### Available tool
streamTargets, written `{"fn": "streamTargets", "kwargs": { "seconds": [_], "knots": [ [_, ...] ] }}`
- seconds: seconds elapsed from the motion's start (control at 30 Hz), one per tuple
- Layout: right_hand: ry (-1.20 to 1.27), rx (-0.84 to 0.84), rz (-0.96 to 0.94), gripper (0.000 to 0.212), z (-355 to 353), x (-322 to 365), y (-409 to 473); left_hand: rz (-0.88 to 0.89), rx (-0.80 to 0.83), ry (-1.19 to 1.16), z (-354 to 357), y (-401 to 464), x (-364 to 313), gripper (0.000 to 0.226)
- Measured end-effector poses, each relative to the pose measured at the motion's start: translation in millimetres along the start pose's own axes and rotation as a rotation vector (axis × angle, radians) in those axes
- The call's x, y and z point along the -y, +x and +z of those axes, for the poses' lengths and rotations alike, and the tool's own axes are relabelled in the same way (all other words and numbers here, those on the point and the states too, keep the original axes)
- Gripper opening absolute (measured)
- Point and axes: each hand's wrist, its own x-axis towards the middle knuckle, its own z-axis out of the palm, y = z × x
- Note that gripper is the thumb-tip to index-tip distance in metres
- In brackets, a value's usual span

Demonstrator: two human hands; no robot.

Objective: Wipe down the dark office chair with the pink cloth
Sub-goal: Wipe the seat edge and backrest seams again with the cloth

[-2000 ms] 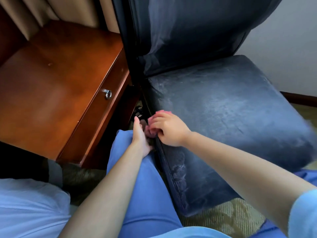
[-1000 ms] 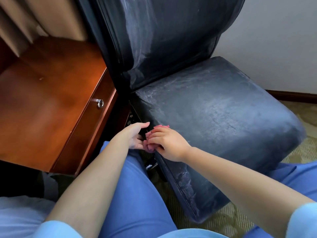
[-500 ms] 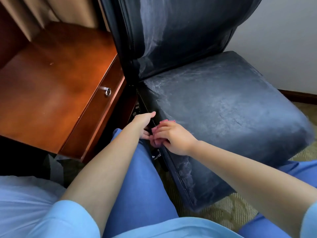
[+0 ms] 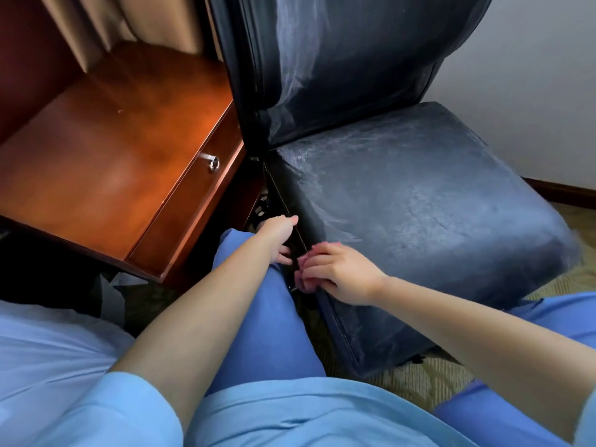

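Pink bunched cloth (image 4: 306,279) shows only as a scrap under the person's right hand (image 4: 338,275), whose curled fingers (image 4: 314,261) grip it against the left side edge of the dark, worn leather office chair's seat (image 4: 419,214). The left hand (image 4: 279,235) rests beside that stitched edge, fingers fairly straight and holding nothing. Wiping the seat's side seam looks like the step in hand. Next probably comes a firm drag along that edge, with care near the polished reddish wooden desk (image 4: 106,162) close alongside.

The chair (image 4: 419,204) stands right of the tabletop (image 4: 106,162), touching it; both hands meet at the seat's left edge.
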Motion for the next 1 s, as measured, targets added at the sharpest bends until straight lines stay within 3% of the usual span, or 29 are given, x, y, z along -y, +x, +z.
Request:
{"fn": "streamTargets", "kwargs": {
  "seconds": [0.17,0.33,0.47,0.63,1.0],
  "knots": [
    [0.006,-0.077,0.202,0.029,1.7,-1.5,44.0,-0.010,0.056,0.012,0.7,-6.7,4.2,0.059],
    [0.018,-0.016,0.022,0.025,0.5,7.3,-10.0,-0.039,0.101,0.026,-0.7,-6.2,8.9,0.061],
    [-0.049,0.045,-0.028,0.038,-7.9,-6.1,-3.5,-0.048,0.131,-0.065,9.1,-8.2,13.4,0.062],
    [-0.024,-0.077,0.045,0.037,-2.6,-13.8,11.9,-0.040,0.134,-0.168,11.5,1.5,21.7,0.059],
    [-0.018,-0.187,0.023,0.033,14.1,-35.5,20.0,0.004,0.087,-0.100,17.4,29.9,-4.9,0.065]
  ]
}}
